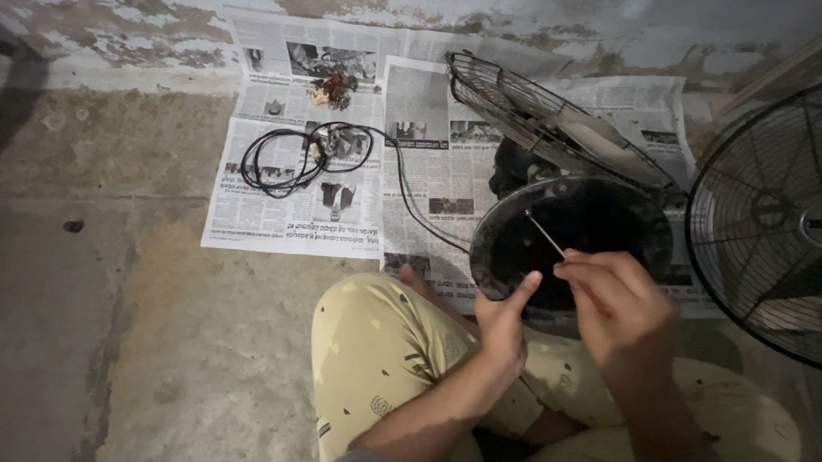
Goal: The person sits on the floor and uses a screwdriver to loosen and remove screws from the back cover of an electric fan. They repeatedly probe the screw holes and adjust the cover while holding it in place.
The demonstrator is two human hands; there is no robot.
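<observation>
A table fan lies tipped over on newspaper, its round black base [605, 222] turned up toward me. My left hand [505, 317] rests on the base's lower left rim, one finger stretched onto it. My right hand [613, 298] is closed around a thin metal screwdriver [544, 233], whose tip touches the underside of the base. Behind the base, the fan's wire cage [554, 118] with pale blades inside tilts toward the wall. The fan's black power cord [288, 158] runs left from the base and lies coiled on the paper.
Spread newspaper sheets [285, 209] cover the concrete floor by a stained wall. A small pile of loose bits [334, 88] sits near the wall. A separate fan grille [781, 233] stands at the right. My crossed legs in yellow trousers [379, 352] fill the foreground.
</observation>
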